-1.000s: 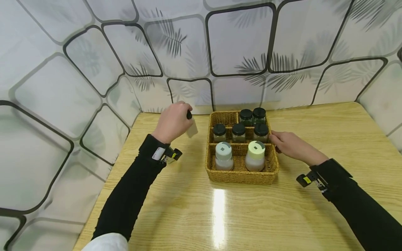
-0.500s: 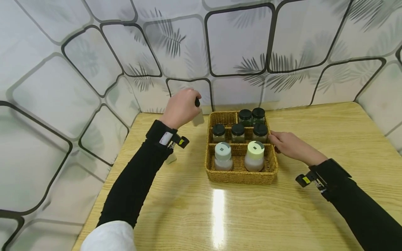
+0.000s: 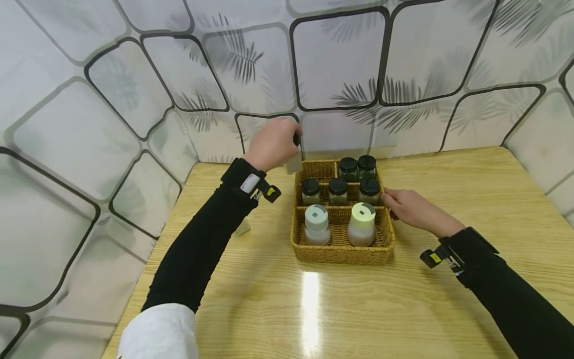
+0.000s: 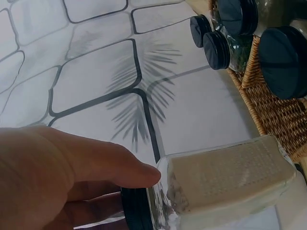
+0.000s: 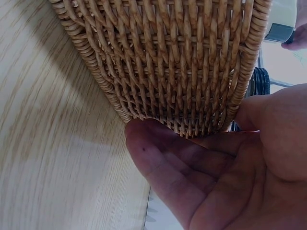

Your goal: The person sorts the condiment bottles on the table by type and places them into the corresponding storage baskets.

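My left hand [image 3: 274, 143] grips a clear jar [image 4: 230, 177] by its black lid. The jar has a beige label or pale contents and is held in the air beside the back left corner of the wicker basket [image 3: 343, 255]. My right hand [image 3: 410, 207] holds the basket's right side, its thumb at the rim and fingers [image 5: 158, 158] against the outer weave. Several black-lidded jars [image 3: 338, 191] stand in the middle and back right compartments. In the front compartment are a white-capped bottle [image 3: 317, 225] and a yellow-capped bottle [image 3: 362, 224]. The back left compartment [image 3: 319, 171] shows bare weave.
The basket stands on a light wooden table [image 3: 269, 309]. A patterned cloth wall [image 3: 341, 60] rises close behind it and at the left. A small pale object [image 3: 242, 228] lies on the table, partly hidden by the left forearm.
My left hand has moved right and toward the back, carrying the jar up to the basket's back left corner. My right hand has stayed on the basket.
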